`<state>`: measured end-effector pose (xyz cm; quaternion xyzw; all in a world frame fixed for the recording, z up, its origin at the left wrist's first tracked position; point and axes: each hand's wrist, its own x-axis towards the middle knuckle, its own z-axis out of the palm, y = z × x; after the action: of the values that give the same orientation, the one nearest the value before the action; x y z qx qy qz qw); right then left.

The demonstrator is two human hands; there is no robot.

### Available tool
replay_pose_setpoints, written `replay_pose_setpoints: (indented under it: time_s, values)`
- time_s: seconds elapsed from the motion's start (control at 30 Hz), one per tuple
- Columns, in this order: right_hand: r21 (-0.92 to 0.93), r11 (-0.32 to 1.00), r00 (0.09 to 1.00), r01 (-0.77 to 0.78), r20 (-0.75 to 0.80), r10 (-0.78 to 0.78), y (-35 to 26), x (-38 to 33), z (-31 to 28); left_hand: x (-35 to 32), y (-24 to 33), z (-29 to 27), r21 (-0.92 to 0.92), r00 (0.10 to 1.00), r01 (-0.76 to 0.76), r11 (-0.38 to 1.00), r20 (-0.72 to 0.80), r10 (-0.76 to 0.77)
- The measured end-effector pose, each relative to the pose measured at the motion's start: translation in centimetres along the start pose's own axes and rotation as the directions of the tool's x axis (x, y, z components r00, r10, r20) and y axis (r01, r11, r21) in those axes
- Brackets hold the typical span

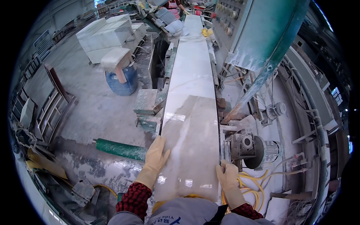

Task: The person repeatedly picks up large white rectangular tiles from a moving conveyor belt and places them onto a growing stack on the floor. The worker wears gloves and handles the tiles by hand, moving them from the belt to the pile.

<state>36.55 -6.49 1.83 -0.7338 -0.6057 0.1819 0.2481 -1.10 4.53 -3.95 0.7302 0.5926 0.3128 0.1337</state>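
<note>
A long polished stone slab point(197, 138) stretches away from my body along a narrow line. Its near part is grey-beige with a pale vein and glossy light reflections; farther off it turns white. My left hand point(155, 157), in a cream rubber glove, grips the slab's left edge, its thumb toward the top face. At the right edge, closer to my body, my right hand point(228, 182) in a matching glove has its fingers curled at the side. The fingertips below the edges are hidden.
Right of the slab sit a motor point(262, 150), a coiled yellow hose point(255, 187) and a green-and-white machine panel point(268, 33). On the left are a green roller point(120, 149), a blue drum point(122, 80) and white blocks point(103, 35). Another person point(173, 4) stands at the far end.
</note>
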Motion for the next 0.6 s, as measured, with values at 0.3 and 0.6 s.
replay_pose_setpoints:
  time_s: [0.3,0.6]
  values:
    - [-0.123,0.843,0.852,0.524,0.077,-0.518,-4.1,5.5,5.2,3.1,3.0,0.6,0.24,0.96,-0.278,0.93,0.081,0.267]
    - [-0.183,0.838,0.858,0.514,0.104,-0.504,-4.5,10.6,7.4,3.4,3.2,1.4,0.171,0.981,-0.175,0.97,0.119,0.156]
